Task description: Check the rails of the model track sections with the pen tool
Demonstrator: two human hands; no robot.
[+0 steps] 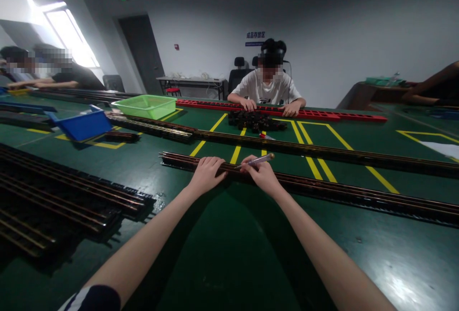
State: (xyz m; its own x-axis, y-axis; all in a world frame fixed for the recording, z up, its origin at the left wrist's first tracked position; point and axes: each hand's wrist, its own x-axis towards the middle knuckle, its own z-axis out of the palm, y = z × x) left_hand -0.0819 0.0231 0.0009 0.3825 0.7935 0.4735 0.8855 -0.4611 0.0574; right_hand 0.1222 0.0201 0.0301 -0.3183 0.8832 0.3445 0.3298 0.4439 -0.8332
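Head view: on the green table (394, 253) I see a long dark rail (315, 186) lying crosswise before the person, its long axis running from nine o'clock to just past three. The left hand (207, 175) lies palm-down over it, probably to steady it; whether it grips, I cannot tell. The right hand (261, 174) pinches a slim pen-like tool (260, 160), tip aimed toward half past eight at the rail, likely for fine control.

I see a green table (222, 253) with yellow lines (382, 180), a blue bin (84, 125), lime basket (150, 110), red rack (358, 117) and black, copper-streaked rails (358, 193).
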